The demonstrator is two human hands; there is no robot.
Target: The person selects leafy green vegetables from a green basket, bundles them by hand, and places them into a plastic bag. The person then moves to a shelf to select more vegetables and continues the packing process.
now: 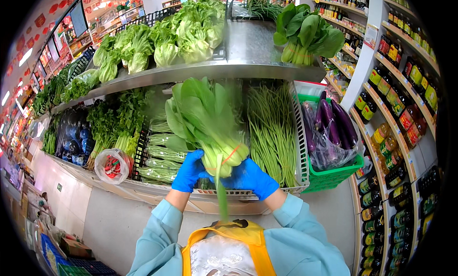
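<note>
Both my hands, in blue gloves, hold a bundle of leafy green bok choy [200,115] up in front of me, over the lower produce display. An orange-red band circles its pale stalks. My left hand [189,170] grips the left side of the stalk end, the thumb against the stalks. Under the right side of the base lies my right hand [250,179], its fingers partly hidden by the bundle. One loose leaf stalk [220,190] hangs down between my hands, its lower end blurred. Another banded bok choy bundle [307,36] stands at the right end of the steel upper shelf [247,43].
Heads of lettuce [196,29] line the upper shelf. Below are packed green vegetables [161,152], celery [125,129] and long beans [272,132]. A bag of red ties [112,165] hangs at the front edge. Eggplants [334,122] fill a green basket [332,177]; bottle shelves [390,150] stand right.
</note>
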